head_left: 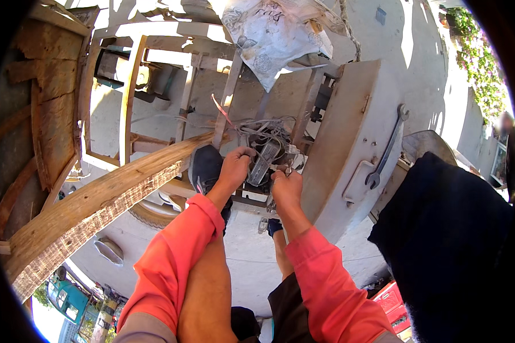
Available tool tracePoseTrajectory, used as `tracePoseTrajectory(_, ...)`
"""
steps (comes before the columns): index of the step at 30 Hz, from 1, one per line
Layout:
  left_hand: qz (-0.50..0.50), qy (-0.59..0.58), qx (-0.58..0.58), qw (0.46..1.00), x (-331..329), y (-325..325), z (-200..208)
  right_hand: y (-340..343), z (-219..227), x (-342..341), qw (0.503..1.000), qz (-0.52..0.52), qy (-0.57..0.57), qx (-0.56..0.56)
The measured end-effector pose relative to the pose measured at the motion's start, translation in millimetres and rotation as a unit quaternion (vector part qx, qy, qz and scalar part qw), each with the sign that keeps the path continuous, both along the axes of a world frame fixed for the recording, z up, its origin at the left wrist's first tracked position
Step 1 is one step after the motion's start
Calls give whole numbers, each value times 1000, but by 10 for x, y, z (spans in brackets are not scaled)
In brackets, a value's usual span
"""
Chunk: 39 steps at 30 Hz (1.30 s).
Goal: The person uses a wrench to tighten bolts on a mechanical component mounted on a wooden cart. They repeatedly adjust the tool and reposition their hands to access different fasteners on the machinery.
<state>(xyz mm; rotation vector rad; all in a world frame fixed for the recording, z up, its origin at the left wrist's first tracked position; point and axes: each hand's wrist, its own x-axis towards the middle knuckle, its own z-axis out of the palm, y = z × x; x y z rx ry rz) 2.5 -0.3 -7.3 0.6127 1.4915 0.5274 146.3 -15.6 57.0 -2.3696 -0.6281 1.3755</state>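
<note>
Grey, ribbed metal block sits between the two hands, within the rusty metal frame; tangle of grey cable at its far side. Left hand: fingers curled at block's left; cannot tell whether they grip anything. Right hand: fingers bunched close together, just right of block; hold unclear. Long silver open-ended wrench farther right, on grey metal panel. Rough brown timber beam left.

Left hand and right hand flank a ribbed block; wrench atop grey box.
</note>
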Motion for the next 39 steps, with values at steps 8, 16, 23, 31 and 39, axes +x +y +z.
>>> tracePoseTrajectory(8,-66,50,99,992,35,-24,51,-141,-773,42,996,-63,-23,63)
tracePoseTrajectory(16,-136,121,97,978,-2,19,114,41,-528,100,985,-130,110,27)
tracePoseTrajectory(23,-195,124,196,953,47,-34,-20,107,-473,96,957,-178,228,37)
tracePoseTrajectory(31,-216,103,117,964,49,29,77,235,-349,74,962,-142,231,-9)
tracePoseTrajectory(39,-252,164,152,941,59,-113,-154,302,-502,-14,994,100,-11,-37)
